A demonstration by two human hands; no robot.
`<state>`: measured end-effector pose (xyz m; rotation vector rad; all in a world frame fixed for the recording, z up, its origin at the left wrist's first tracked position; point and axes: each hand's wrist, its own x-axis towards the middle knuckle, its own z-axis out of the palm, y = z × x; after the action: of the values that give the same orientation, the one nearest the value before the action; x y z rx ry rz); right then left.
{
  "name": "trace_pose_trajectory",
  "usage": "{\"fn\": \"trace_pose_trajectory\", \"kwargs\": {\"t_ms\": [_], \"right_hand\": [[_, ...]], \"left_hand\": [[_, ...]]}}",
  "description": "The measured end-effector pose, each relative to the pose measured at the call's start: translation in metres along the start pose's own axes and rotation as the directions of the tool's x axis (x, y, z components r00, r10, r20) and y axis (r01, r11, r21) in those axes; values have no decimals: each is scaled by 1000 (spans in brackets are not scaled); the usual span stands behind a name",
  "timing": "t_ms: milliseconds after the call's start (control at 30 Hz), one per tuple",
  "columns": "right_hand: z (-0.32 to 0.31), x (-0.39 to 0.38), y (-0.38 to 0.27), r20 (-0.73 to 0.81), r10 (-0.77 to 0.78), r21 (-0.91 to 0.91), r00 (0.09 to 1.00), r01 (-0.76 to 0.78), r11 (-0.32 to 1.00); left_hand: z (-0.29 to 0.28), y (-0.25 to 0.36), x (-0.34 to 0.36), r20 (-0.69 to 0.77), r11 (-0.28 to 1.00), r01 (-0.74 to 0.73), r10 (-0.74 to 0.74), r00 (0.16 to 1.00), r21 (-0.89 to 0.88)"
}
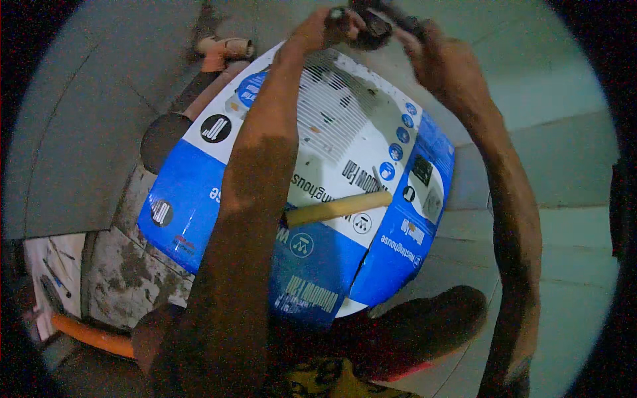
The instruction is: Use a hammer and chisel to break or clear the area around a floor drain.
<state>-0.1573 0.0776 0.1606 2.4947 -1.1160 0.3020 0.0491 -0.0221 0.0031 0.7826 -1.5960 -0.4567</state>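
Observation:
Both my hands are raised at the top of the head view, beyond the far edge of a carton. My left hand (324,32) is closed round a dark rounded piece (373,34); its exact kind is too dim to make out. My right hand (446,66) grips a dark bar-like handle (408,24) that slants toward that piece. Below them the blue and white fan carton (325,176) lies with a striped picture on top. A pale yellow wooden stick (345,207) rests across it, its left end passing behind my left forearm.
A pinkish pipe fitting (229,48) lies on the floor past the carton's upper left. Left of the carton is a stained grey board (126,278). An orange tube (93,335) lies at lower left. Pale tiles (557,192) cover the right side.

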Motion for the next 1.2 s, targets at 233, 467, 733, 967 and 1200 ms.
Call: {"fn": "trace_pose_trajectory", "kwargs": {"t_ms": [233, 467, 733, 967, 1200], "right_hand": [[-6, -9, -13, -319, -210, 161, 924, 272, 949], [-24, -3, -7, -378, -195, 191, 905, 283, 940], [9, -7, 2, -103, -92, 90, 990, 102, 991], [-18, -29, 0, -226, 32, 226, 974, 21, 974], [-42, -34, -25, -108, 64, 244, 992, -36, 969]], "left_hand": [[-14, 36, -14, 162, 956, 156, -117, 980, -250], [-4, -12, -11, 130, 989, -2, 21, 991, -147], [13, -4, -18, 10, 860, 110, -121, 993, -499], [5, -33, -37, -212, 750, 417, -581, 786, -513], [13, -13, -28, -354, 949, 174, -263, 897, -264]]}}
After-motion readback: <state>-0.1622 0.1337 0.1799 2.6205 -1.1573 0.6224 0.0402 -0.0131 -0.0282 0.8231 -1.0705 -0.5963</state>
